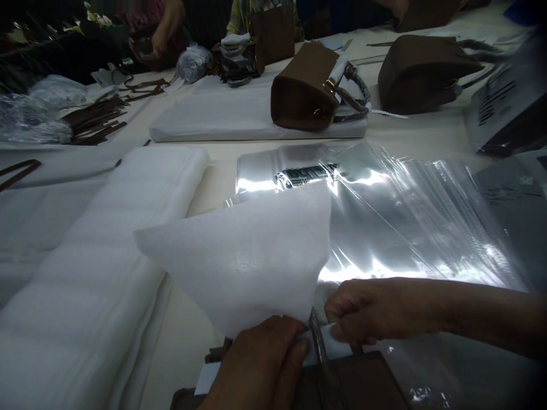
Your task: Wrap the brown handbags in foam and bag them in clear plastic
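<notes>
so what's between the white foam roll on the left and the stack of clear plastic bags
In the head view, the white foam sheet pinched by both hands rises between them, over bare table.

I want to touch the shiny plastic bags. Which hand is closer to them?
Right. The right hand lies at the near edge of the clear plastic bags; the left hand sits lower left, behind the white foam sheet.

Dark print is showing on the clear plastic bag [367,228] at frame centre and on the packet [508,102] at upper right, but nothing is reading legibly.
</notes>
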`<action>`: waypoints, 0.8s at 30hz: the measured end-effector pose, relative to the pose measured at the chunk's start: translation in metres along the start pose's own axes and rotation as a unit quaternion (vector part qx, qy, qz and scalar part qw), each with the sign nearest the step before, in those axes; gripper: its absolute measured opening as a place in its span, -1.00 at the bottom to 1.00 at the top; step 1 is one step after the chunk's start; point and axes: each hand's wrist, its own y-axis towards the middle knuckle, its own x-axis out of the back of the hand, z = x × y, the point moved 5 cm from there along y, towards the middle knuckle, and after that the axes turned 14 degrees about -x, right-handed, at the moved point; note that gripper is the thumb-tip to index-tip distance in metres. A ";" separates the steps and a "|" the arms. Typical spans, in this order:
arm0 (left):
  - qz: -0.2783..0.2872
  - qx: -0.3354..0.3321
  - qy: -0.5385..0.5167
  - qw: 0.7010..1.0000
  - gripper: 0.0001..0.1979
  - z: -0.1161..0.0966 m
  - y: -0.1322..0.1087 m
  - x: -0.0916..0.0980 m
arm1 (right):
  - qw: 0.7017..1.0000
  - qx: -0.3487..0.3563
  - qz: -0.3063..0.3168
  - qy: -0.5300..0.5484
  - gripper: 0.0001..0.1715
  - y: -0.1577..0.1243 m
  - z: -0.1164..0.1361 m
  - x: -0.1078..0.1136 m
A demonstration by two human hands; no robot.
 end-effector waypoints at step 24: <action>0.013 0.016 0.019 1.000 -0.74 0.000 0.002 0.005 | 0.999 0.030 0.045 0.001 -0.77 -0.010 -0.015 0.004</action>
